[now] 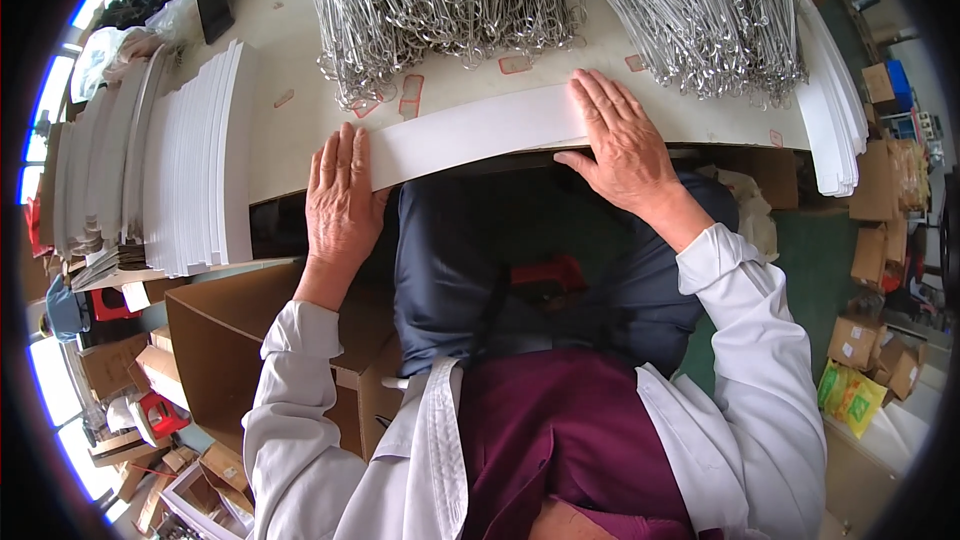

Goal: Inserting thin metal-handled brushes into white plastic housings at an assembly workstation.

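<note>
Strip [470,135] of white card is pressed flat at tabletop [290,155] edge, under both open hands: left hand [340,195] at its end, right hand [620,140] mid-length. Wire loops [440,10] lie untouched beyond; nothing attached yet.

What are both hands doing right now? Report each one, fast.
Left hand: open, flat, pressing the white paper strip at the table edge.
Right hand: open, flat on the same strip.

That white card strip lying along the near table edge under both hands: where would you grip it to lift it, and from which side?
The white card strip lies flat, so there is likely nothing to pinch from above. Its long near edge runs along the table front, where the right hand already has its thumb. Probably best to come from the near side, thumb under that edge, fingers on top; the left hand likewise.
</note>
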Motion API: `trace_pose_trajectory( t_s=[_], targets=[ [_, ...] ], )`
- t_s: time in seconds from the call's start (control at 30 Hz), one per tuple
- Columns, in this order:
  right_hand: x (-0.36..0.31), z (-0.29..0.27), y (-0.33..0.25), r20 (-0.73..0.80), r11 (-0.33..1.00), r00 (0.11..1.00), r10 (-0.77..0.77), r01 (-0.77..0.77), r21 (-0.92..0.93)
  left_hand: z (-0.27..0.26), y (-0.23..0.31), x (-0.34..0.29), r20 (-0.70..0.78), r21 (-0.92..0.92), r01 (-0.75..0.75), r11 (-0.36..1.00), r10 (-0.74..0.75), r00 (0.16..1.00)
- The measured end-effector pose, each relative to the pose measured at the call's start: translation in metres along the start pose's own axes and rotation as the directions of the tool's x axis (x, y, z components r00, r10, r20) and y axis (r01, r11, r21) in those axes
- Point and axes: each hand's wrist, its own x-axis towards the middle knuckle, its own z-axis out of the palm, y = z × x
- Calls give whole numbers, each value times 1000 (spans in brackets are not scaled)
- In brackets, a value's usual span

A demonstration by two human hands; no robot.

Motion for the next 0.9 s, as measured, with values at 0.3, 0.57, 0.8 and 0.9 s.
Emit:
trace_pose_trajectory(
  t_s=[0.3,0.57,0.8,0.9],
  targets=[
    [-12,-11,18,-175,976,975,-138,164,143,-37,8,-13,101,40,-64,997,60,993],
    [-8,-32,-49,-283,899,909,-306,374,230,-87,70,6,503,-548,158,821,172,847],
    [-30,-30,-77,-299,900,954,-34,160,406,-55,105,7,444,-571,241,785,47,895],
    [-52,-24,-79,-331,905,934,135,19,424,-52,109,-2,438,-568,292,770,-18,899]
  ],
)
